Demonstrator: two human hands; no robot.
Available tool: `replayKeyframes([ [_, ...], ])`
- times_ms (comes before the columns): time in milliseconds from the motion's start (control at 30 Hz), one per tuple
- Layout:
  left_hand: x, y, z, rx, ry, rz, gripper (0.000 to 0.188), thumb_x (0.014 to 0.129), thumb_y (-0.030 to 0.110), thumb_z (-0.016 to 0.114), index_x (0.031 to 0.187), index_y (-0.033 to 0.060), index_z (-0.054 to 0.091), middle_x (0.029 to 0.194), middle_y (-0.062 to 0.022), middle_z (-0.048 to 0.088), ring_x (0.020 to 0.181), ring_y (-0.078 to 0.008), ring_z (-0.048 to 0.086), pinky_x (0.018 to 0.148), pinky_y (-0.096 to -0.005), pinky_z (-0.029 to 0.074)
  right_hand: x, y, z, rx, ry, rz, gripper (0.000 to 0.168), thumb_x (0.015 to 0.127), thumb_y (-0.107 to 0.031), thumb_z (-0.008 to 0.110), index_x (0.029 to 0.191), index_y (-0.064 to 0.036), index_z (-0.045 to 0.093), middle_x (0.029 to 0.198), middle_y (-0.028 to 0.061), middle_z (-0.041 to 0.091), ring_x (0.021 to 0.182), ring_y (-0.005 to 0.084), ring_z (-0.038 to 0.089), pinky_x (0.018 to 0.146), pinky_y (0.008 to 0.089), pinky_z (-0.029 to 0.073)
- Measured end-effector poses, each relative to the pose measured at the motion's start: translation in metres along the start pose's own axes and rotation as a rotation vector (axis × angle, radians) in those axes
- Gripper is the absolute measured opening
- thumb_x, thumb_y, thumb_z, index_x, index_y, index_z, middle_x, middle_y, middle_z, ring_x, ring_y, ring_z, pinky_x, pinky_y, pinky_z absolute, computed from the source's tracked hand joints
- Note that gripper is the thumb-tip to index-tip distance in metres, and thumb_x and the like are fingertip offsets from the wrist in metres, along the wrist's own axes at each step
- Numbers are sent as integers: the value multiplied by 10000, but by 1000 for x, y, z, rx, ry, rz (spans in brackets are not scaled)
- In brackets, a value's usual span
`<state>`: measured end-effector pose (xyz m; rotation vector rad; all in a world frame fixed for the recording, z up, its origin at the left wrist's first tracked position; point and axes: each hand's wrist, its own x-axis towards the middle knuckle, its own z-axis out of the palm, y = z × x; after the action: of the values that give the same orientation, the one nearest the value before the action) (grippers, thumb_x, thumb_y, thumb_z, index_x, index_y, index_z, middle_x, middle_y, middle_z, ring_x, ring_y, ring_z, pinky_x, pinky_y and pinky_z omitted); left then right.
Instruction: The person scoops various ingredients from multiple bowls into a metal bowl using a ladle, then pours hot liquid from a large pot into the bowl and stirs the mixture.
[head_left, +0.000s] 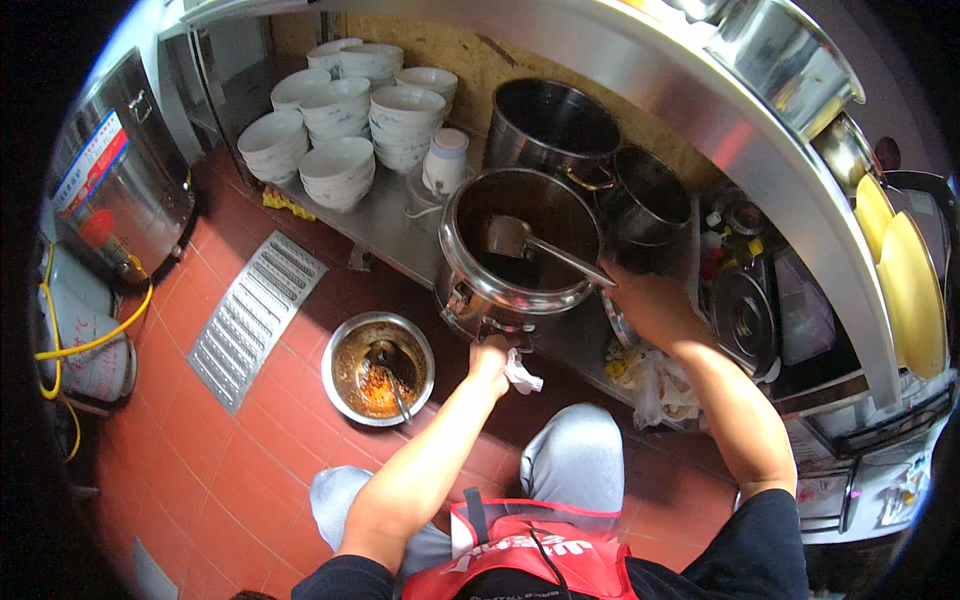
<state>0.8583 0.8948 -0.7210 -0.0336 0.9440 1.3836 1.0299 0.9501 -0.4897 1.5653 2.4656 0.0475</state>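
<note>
A large stainless steel pot (525, 300) stands at the front of the low steel shelf, with dark contents inside. My right hand (645, 300) is closed around the handle of a metal ladle (510, 237), whose bowl is inside the pot's opening. At the pot's near side, my left hand (491, 356) grips its side handle, with a white cloth or tissue (523, 373) beside the fingers. On the floor to the left sits a steel bowl (334, 390) holding dark and orange-red oily food, with a spoon or ladle (399, 397) resting in it.
Stacks of white bowls (337, 169) and a white container (446, 161) occupy the shelf's left part. Two dark pots (551, 124) stand behind. A metal drain grate (259, 319) lies in the red tiled floor. The steel counter edge (675, 82) curves overhead. A plastic bag (660, 394) is at right.
</note>
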Motion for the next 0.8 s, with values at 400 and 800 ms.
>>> replayKeyframes([
  [400,6,0,-13,-36,-20,-42,148,855,39,486,982,40,562,767,-123,591,546,-200,519,463,-352,437,-37,13,-8,87,145,132,449,949,-269,515,1397,-268,478,960,225,675,838,398,671,728,514,518],
  [800,2,0,-6,-15,-35,-44,235,835,4,451,1042,15,562,815,-141,622,544,-193,521,468,-321,445,6,-12,23,-106,143,-126,450,968,-185,467,1413,-248,454,822,142,688,717,343,676,627,458,529],
])
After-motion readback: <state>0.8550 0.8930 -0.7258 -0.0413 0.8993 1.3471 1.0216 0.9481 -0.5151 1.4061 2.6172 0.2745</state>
